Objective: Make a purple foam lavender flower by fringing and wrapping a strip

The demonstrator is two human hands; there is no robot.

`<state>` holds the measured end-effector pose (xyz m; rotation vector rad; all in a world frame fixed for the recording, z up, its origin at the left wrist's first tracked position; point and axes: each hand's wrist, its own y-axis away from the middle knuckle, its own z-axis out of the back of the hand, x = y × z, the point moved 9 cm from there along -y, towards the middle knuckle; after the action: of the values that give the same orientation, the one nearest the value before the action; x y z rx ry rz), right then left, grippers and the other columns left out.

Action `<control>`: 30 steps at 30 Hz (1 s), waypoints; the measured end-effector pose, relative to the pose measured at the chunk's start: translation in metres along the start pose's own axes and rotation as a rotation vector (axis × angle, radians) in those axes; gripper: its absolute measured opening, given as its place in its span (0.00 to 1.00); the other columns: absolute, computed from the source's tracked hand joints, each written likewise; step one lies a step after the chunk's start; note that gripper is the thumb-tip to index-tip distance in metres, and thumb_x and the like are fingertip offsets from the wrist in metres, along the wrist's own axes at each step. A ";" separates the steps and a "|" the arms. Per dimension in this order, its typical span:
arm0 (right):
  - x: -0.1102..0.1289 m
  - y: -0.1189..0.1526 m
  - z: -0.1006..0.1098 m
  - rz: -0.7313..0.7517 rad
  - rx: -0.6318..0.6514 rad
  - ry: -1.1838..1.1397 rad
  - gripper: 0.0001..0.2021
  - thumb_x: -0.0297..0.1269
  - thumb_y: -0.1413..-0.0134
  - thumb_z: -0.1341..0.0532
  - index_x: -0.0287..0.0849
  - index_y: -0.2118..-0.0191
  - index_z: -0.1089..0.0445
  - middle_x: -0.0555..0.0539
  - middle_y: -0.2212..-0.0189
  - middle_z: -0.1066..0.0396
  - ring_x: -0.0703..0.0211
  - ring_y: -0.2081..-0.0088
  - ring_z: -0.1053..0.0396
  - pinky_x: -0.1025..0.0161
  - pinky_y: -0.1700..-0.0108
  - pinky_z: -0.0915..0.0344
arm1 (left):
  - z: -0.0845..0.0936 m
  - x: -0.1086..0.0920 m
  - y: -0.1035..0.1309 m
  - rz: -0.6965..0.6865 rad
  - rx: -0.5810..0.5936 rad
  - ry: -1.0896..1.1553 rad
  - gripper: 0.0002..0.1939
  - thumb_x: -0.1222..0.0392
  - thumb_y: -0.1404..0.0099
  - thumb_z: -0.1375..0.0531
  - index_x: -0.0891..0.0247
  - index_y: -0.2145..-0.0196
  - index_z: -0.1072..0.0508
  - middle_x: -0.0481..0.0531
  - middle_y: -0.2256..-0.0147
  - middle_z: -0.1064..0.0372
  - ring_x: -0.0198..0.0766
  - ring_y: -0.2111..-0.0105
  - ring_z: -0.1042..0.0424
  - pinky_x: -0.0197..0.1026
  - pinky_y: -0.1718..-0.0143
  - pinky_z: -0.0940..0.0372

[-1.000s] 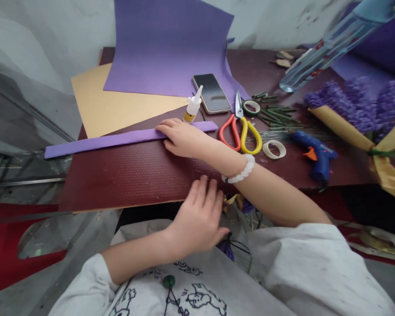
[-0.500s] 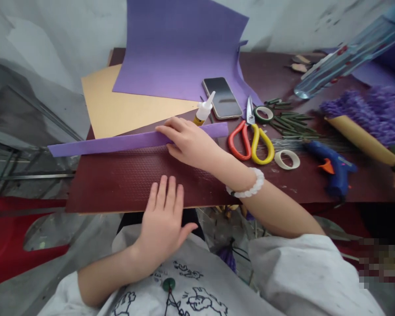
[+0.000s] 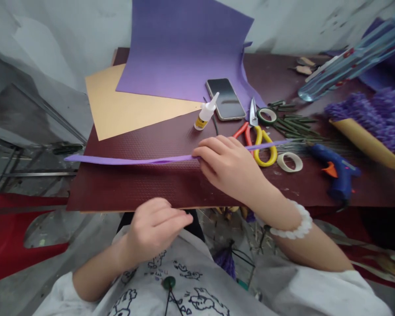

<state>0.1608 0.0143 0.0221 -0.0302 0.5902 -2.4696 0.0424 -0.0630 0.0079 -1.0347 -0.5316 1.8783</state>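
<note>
A long, narrow purple strip [image 3: 131, 161], paper or thin foam, stretches across the brown table. My right hand [image 3: 232, 169] grips it right of its middle, fingers closed around it. The strip looks edge-on, and its right end passes over the scissors [image 3: 265, 151] with red and yellow handles. Close to my body at the table's front edge, my left hand [image 3: 156, 228] is curled, its fingers drawn together; whether anything is in them is hidden. Behind the strip stands a small glue bottle [image 3: 204, 116] with a white nozzle.
At the back lie a large purple sheet [image 3: 184, 52], a tan sheet [image 3: 128, 103] and a phone [image 3: 226, 98]. Rightward are tape rolls [image 3: 290, 162], green stem pieces [image 3: 296, 125], a blue glue gun [image 3: 337, 171], purple flowers [image 3: 371, 114] and a clear bottle [image 3: 345, 66].
My right hand has moved right and toward me, lifting and turning the strip, which shifted right. My left hand went from flat and spread to curled.
</note>
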 end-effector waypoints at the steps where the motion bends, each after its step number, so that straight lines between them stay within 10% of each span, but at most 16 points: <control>1: -0.001 0.007 0.002 -0.012 -0.009 0.006 0.06 0.26 0.44 0.45 0.40 0.64 0.30 0.45 0.64 0.28 0.54 0.64 0.38 0.58 0.62 0.43 | 0.004 0.004 -0.002 0.011 0.003 -0.093 0.10 0.72 0.42 0.37 0.69 0.61 0.26 0.51 0.72 0.25 0.35 0.71 0.28 0.42 0.61 0.29; 10: 0.015 0.048 -0.005 -0.085 0.074 -0.123 0.13 0.24 0.50 0.44 0.33 0.58 0.28 0.40 0.58 0.27 0.48 0.57 0.36 0.52 0.52 0.38 | 0.003 0.032 -0.006 0.195 0.107 -0.568 0.18 0.67 0.40 0.40 0.73 0.51 0.28 0.63 0.54 0.28 0.51 0.51 0.32 0.54 0.47 0.36; 18: 0.047 0.041 -0.023 -0.207 0.087 -0.292 0.21 0.28 0.45 0.48 0.29 0.46 0.33 0.36 0.53 0.30 0.47 0.53 0.38 0.49 0.50 0.36 | -0.024 0.044 -0.003 0.270 0.317 -0.601 0.21 0.59 0.34 0.45 0.73 0.47 0.31 0.62 0.51 0.29 0.52 0.51 0.34 0.53 0.48 0.36; 30: 0.042 0.053 -0.028 -0.363 0.044 -0.444 0.20 0.31 0.41 0.47 0.34 0.44 0.34 0.39 0.49 0.30 0.49 0.50 0.39 0.48 0.45 0.38 | -0.018 0.038 0.012 0.188 0.282 -0.502 0.25 0.55 0.35 0.41 0.73 0.45 0.33 0.65 0.50 0.31 0.55 0.49 0.36 0.56 0.45 0.39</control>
<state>0.1511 -0.0367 -0.0298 -0.7043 0.3576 -2.6921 0.0422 -0.0372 -0.0268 -0.4357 -0.4428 2.3156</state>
